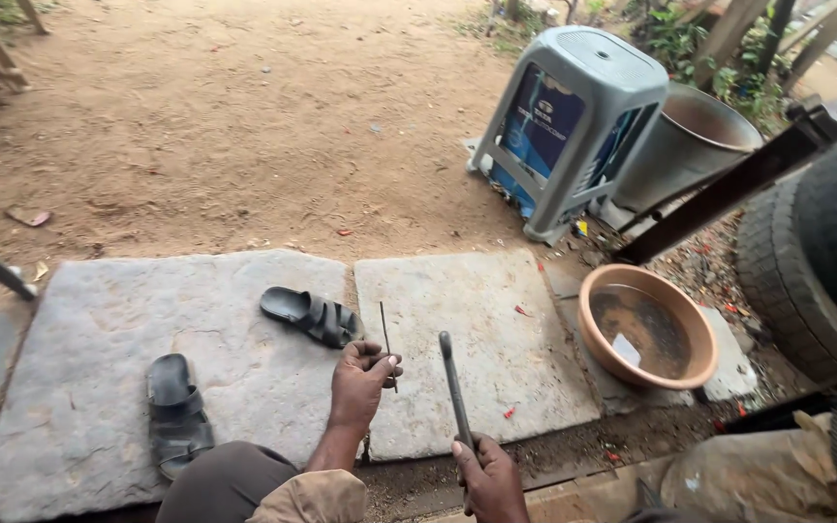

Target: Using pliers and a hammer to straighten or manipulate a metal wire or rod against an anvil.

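The left hand (360, 378) pinches a thin metal rod (387, 344) upright, fingers closed on it. At its 3 o'clock, the right hand (489, 479) grips a dark metal bar (455, 392) above 2 stone slabs (477, 339). A black sandal (310, 316) lies at 10 o'clock, a brown basin (647, 326) at 2.

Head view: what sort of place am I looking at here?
Likely an outdoor roadside tyre-repair spot: bare dirt ground, stacked tyres, a basin of water, and stone slabs as a work floor.
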